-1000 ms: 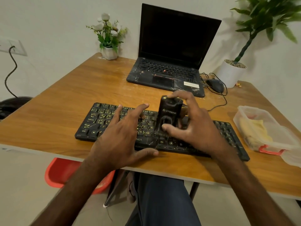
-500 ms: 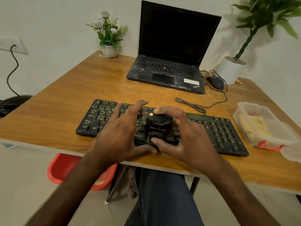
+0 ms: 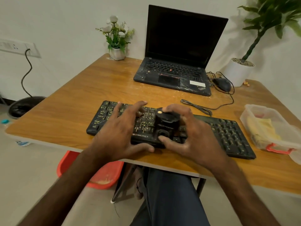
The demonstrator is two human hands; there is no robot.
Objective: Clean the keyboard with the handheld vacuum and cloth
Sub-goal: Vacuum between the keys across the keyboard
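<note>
Gripping a small black vacuum (image 3: pixel 164 126) with the right hand (image 3: pixel 192 141), fingers curled over its top, thumb on its front, nozzle down on the middle keys of a black keyboard (image 3: pixel 228 132). Pressing the left hand (image 3: pixel 118 136) flat and spread on the left keys, holding nothing. Judging the vacuum rigid, light, best held round its body; judging the keyboard thin and apt to slide toward the near edge of the wooden surface (image 3: pixel 81 88). Leaving free keys rightward; noting a loose cable (image 3: pixel 197 106) just behind and a soft yellow cloth (image 3: pixel 263 128) waiting in a clear tub (image 3: pixel 254 110).
</note>
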